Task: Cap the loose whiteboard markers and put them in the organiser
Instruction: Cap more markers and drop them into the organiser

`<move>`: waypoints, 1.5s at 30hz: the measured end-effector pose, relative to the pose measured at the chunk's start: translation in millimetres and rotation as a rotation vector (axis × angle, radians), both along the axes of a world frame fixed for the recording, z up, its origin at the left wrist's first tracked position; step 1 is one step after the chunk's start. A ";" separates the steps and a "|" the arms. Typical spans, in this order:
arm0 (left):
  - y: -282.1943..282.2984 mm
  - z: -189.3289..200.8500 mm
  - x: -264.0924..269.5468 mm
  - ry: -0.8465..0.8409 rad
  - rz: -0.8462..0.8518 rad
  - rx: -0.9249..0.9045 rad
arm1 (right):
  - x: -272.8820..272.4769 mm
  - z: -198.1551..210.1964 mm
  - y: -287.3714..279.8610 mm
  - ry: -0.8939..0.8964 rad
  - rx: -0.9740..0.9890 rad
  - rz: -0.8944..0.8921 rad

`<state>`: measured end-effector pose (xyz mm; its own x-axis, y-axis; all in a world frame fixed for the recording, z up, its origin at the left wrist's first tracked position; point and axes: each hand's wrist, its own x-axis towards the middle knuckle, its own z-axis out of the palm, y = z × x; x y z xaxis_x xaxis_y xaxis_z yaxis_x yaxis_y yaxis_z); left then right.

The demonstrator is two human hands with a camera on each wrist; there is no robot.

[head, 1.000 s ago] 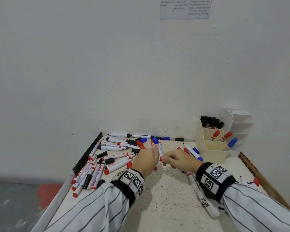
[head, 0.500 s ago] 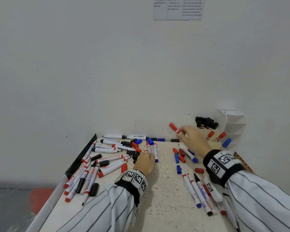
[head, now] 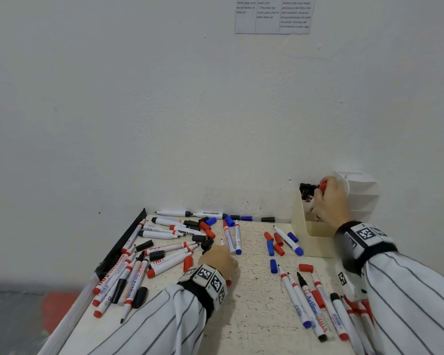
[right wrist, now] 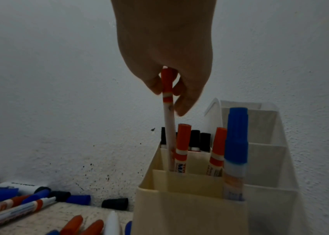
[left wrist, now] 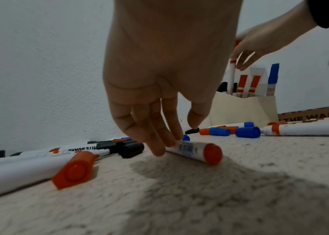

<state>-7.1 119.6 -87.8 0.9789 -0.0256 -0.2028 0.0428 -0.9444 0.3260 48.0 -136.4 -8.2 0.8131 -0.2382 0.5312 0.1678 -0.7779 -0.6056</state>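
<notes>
The right hand (right wrist: 165,66) pinches a capped red marker (right wrist: 168,120) by its cap end, fingertips curled round it, and holds it upright with its lower end already inside the cream organiser (right wrist: 190,205), in the section that also holds two other red markers; black ones stand behind and a blue one (right wrist: 236,151) stands in the front right corner. The organiser sits at the table's (head: 254,316) far right, against the wall. The left hand (left wrist: 159,79) hangs low over the table, fingers straight and relaxed, their tips resting on a white marker with a red end (left wrist: 195,150) that lies flat; it grips nothing yet. Many more markers and loose caps, red, blue and black, are scattered across the table. These pens look light, stiff and smooth, so they should roll readily on the flat top and slip from a loose pinch; the barrel's middle seems the surest place to lift one, while holding by the cap, as the right hand does, risks the cap pulling free if it is not pushed fully home. A small loose cap would likely need a fingertip pinch.
</notes>
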 end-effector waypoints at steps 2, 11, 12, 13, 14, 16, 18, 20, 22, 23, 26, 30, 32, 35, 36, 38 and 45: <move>1.0 -0.3 0.7 0.029 0.019 0.009 | 1.7 -3.5 -1.8 0.094 -0.027 -0.013; 12.3 -8.1 0.5 0.060 0.163 -0.100 | -1.6 -15.1 -6.1 0.217 -0.339 -0.261; 13.8 -8.8 0.6 0.052 0.184 -0.139 | -1.8 -16.1 -6.3 0.237 -0.367 -0.291; 14.7 -8.8 0.3 0.038 0.205 -0.184 | -3.0 -16.3 -5.0 0.251 -0.381 -0.317; 15.4 -9.4 0.1 0.020 0.219 -0.230 | -3.5 -16.9 -3.9 0.267 -0.385 -0.337; 15.6 -10.3 -0.4 -0.025 0.226 -0.326 | -6.9 -16.3 0.8 0.259 -0.393 -0.361; 15.7 -11.4 -1.4 -0.066 0.198 -0.400 | -9.8 -16.6 7.6 0.125 -0.371 -0.291; 15.6 -12.3 -2.6 -0.081 0.174 -0.465 | -12.8 -15.3 20.0 0.013 -0.306 -0.090; 15.5 -12.5 -3.2 -0.074 0.162 -0.517 | -14.5 -17.0 35.4 0.114 -0.269 0.120; 15.3 -12.0 -3.6 -0.071 0.159 -0.535 | -16.2 -19.3 43.5 0.224 -0.274 0.186; 14.0 -11.1 -4.4 -0.053 0.139 -0.552 | -20.3 -32.1 63.7 0.627 -0.232 0.255; 10.0 -9.2 -7.9 -0.042 0.105 -0.561 | -22.9 -54.4 75.2 0.924 -0.415 0.203; 8.4 -8.6 -9.3 -0.030 0.090 -0.560 | -24.6 -62.8 76.4 0.936 -0.443 0.145; 9.2 -9.0 -8.8 -0.035 0.087 -0.569 | -22.1 -67.8 77.6 0.952 -0.442 0.106; 9.5 -9.6 -8.2 -0.040 0.088 -0.570 | -20.8 -67.7 77.9 0.945 -0.442 0.092; 9.3 -10.5 -7.4 -0.050 0.084 -0.566 | -16.2 -66.9 78.1 0.946 -0.439 0.083; 8.4 -14.3 -4.7 -0.093 0.069 -0.571 | -16.0 -69.6 75.6 0.907 -0.500 0.057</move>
